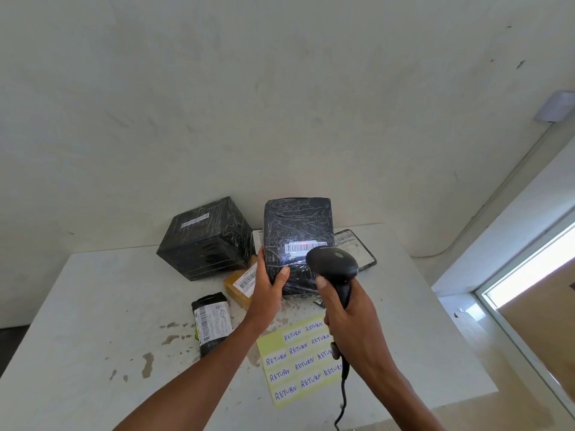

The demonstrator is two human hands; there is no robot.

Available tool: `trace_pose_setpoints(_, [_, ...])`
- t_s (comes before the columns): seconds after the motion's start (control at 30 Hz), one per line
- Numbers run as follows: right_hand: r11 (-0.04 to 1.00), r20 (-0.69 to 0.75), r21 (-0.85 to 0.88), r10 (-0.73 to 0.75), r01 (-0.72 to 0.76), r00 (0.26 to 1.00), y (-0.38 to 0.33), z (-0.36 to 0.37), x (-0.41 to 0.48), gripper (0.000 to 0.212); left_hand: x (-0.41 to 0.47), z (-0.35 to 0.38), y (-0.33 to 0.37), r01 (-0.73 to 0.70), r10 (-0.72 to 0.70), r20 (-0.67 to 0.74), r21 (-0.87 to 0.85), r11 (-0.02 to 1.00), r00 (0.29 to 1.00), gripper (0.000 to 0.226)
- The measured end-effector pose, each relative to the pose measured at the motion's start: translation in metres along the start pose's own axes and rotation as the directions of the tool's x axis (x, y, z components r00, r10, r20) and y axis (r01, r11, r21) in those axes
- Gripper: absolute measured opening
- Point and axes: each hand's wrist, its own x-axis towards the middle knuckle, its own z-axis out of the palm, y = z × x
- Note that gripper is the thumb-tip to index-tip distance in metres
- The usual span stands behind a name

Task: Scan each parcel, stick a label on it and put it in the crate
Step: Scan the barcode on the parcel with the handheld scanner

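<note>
At the centre of the frame, above the bench (93, 306), the left hand (267, 286) clamps the black wrapped parcel (297, 231) by its lower corner; the right hand (348, 318) grips the scanner (333, 264), aimed at its barcode; the film looks slippery, the box stiff and probably light; holding it by opposite edges seems safest.

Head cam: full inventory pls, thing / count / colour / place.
held parcel: 1, black wrap, tilted up, table centre-back
cube parcel: 1, black, back left
flat parcel: 1, black with white label, back right
brown parcel: 1, tan, behind left wrist
small pouch: 1, black, left of centre
label sheet: 1, yellow, white RETURN stickers, front
table: 1, white, stained
scanner: 1, black, corded, aimed at held parcel's barcode
left hand: grips held parcel
right hand: grips scanner
</note>
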Motion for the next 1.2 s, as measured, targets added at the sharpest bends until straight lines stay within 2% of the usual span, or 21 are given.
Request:
trace_pose_setpoints(0.1, [1.000, 0.002, -0.009, 0.002, -0.002, 1.000, 0.003, 0.000, 0.001, 0.032, 0.001, 0.000, -0.001, 0.007, -0.007, 0.003, 0.003, 1.000, 1.000, 0.071])
trace_pose_setpoints(0.27, [1.000, 0.005, -0.012, 0.019, -0.019, 1.000, 0.009, -0.001, 0.006, 0.016, 0.001, 0.000, -0.002, 0.009, -0.009, 0.000, 0.004, 1.000, 1.000, 0.072])
trace_pose_setpoints(0.47, [0.999, 0.001, -0.010, 0.047, -0.047, 0.999, 0.017, 0.004, 0.016, 0.026, 0.002, 0.000, -0.003, 0.012, -0.012, 0.003, -0.013, 1.000, 1.000, 0.072])
trace_pose_setpoints(0.77, [1.000, 0.010, -0.019, -0.022, 0.022, 1.000, 0.026, 0.019, 0.026, 0.017, 0.003, 0.000, -0.002, -0.011, 0.010, -0.009, -0.045, 0.999, 1.000, 0.067])
trace_pose_setpoints(1.2, [1.000, 0.012, 0.010, 0.015, -0.015, 1.000, 0.032, 0.017, 0.032, 0.027, 0.003, 0.000, -0.003, -0.007, 0.006, -0.022, -0.035, 0.999, 1.000, 0.069])
